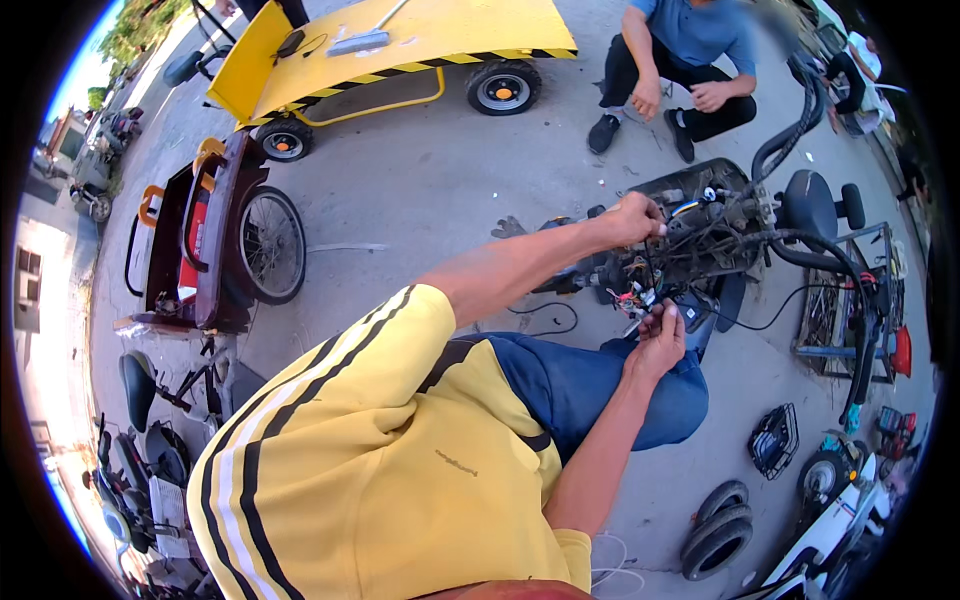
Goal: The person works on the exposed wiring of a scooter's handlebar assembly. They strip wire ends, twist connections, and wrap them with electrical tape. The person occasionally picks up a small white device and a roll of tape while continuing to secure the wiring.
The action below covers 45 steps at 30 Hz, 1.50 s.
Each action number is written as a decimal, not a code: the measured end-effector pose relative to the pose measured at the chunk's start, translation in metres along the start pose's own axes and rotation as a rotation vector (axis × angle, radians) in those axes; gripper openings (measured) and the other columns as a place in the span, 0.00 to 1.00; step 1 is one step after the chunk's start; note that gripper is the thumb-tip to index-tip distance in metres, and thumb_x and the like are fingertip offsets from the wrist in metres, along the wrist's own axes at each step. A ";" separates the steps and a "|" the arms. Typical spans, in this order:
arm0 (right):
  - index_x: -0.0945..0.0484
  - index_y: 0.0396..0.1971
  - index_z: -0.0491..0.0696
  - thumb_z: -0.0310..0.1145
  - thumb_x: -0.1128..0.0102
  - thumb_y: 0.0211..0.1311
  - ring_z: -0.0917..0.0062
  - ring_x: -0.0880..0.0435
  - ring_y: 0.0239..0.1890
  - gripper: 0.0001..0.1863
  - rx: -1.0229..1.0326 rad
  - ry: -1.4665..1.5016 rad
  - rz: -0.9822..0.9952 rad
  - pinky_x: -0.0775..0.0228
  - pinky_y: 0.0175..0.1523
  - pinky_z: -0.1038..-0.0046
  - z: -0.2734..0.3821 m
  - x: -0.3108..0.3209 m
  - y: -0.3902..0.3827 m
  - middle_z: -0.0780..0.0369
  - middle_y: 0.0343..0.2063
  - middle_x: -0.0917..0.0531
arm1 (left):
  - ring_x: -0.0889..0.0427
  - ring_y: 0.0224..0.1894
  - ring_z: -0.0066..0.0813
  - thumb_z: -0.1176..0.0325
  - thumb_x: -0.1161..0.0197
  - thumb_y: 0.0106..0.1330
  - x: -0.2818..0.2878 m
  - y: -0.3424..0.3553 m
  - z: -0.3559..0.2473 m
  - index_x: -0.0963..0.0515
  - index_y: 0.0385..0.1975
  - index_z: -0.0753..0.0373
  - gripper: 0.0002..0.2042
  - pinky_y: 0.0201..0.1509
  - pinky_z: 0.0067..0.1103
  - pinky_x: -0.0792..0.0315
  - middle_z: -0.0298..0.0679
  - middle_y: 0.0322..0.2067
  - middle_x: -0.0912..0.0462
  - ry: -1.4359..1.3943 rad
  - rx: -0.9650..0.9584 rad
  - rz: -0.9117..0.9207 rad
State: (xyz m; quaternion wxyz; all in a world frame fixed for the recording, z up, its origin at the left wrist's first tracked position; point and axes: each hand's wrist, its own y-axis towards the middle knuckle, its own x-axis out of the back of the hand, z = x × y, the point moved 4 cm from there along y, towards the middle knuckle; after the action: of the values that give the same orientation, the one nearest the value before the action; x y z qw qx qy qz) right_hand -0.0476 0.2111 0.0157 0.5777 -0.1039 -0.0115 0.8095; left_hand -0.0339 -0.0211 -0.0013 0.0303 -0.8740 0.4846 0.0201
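Observation:
A stripped-down electric scooter or trike front (690, 225) with its inner parts bare is before me, its black handlebar (805, 250) to the right. Over its frame, my left hand (635, 218) is closed in a pinch with a thin black cable (650, 262) running down from the fingers. Lower down, my right hand (660, 338) pinches thin wires, fingertips together. Between the hands hangs a bundle of loose multicoloured wires with small connectors (632, 298). The wire ends inside my fingers are too small to make out.
A person in a blue shirt (700, 45) squats across from me. Behind stands a yellow flatbed cart (420, 40); a maroon cargo box with a wheel (225, 240) is at left. Tyres (718, 535), a black basket (773, 440) and a metal rack (850, 345) lie at right.

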 end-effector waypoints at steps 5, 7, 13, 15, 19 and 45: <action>0.14 0.45 0.42 0.35 0.36 0.73 0.86 0.20 0.27 0.12 -0.119 0.313 -0.082 0.30 0.32 0.82 -0.101 -0.083 -0.045 0.66 0.30 0.14 | 0.25 0.29 0.18 0.67 0.36 0.74 0.090 -0.012 0.030 0.17 0.39 0.66 0.08 0.33 0.21 0.31 0.31 0.27 0.19 0.360 0.146 0.155; 0.14 0.45 0.42 0.35 0.36 0.73 0.87 0.21 0.27 0.12 -0.075 0.258 -0.071 0.31 0.31 0.82 -0.093 -0.075 -0.030 0.66 0.30 0.14 | 0.22 0.30 0.18 0.67 0.39 0.77 0.078 -0.003 0.028 0.17 0.43 0.64 0.08 0.34 0.18 0.28 0.30 0.29 0.17 0.200 0.171 0.220; 0.14 0.44 0.42 0.34 0.37 0.73 0.87 0.22 0.26 0.11 -0.047 0.164 -0.097 0.32 0.32 0.82 -0.084 -0.051 -0.026 0.66 0.30 0.14 | 0.19 0.33 0.15 0.69 0.42 0.78 0.072 -0.017 0.018 0.16 0.47 0.63 0.09 0.37 0.15 0.26 0.30 0.34 0.14 0.017 0.224 0.264; 0.14 0.44 0.41 0.34 0.37 0.73 0.87 0.22 0.27 0.12 -0.068 0.122 -0.121 0.33 0.32 0.83 -0.087 -0.046 -0.027 0.66 0.30 0.14 | 0.19 0.33 0.15 0.68 0.42 0.78 0.073 -0.021 0.018 0.16 0.47 0.63 0.09 0.38 0.14 0.26 0.30 0.35 0.14 0.063 0.215 0.268; 0.14 0.45 0.42 0.35 0.37 0.73 0.87 0.22 0.27 0.12 -0.076 0.099 -0.121 0.33 0.32 0.83 -0.083 -0.034 -0.031 0.66 0.30 0.14 | 0.23 0.31 0.14 0.67 0.37 0.75 0.062 -0.026 0.014 0.15 0.44 0.64 0.08 0.35 0.15 0.29 0.29 0.32 0.14 0.132 0.190 0.249; 0.15 0.44 0.40 0.31 0.37 0.72 0.85 0.22 0.28 0.10 -0.101 -0.018 -0.119 0.28 0.35 0.80 -0.079 -0.043 -0.048 0.65 0.30 0.14 | 0.17 0.30 0.32 0.60 0.27 0.64 0.081 -0.086 0.014 0.15 0.38 0.64 0.13 0.37 0.28 0.23 0.38 0.31 0.14 0.927 -0.135 -0.040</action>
State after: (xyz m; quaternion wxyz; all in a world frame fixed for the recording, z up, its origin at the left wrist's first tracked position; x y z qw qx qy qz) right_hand 0.0249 0.1788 -0.0479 0.6189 -0.1248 -0.0636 0.7729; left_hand 0.0818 -0.0436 -0.0182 -0.2460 -0.8000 0.4278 -0.3413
